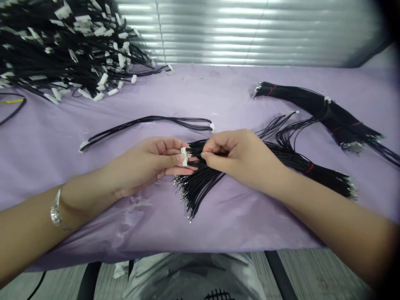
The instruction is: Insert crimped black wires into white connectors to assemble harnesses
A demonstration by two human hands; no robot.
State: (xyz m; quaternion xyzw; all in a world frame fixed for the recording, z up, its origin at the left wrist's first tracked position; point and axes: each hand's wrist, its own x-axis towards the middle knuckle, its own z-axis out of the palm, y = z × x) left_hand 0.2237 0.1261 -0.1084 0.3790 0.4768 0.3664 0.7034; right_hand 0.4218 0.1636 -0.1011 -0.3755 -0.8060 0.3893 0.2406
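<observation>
Between the thumb and fingers of my left hand (164, 156) is a white connector housing (184, 156), its row of slots turned toward the right. Just right of it, my right hand (237, 152) pinches black wires (197, 153), whose small metal ends point at the housing. Whether any of those ends sit inside the housing I cannot tell. Under both hands lies a loose bundle of black wires (200, 187) with bare metal terminals fanned out at the front left. A red tie (308, 168) binds this bundle near its right end.
A finished-looking cable (150, 120) with white connectors lies behind my hands. A large heap of black cables (78, 54) fills the back left. Another tied wire bundle (300, 98) rests at the back right. Window blinds (250, 29) border the purple-covered table (231, 91).
</observation>
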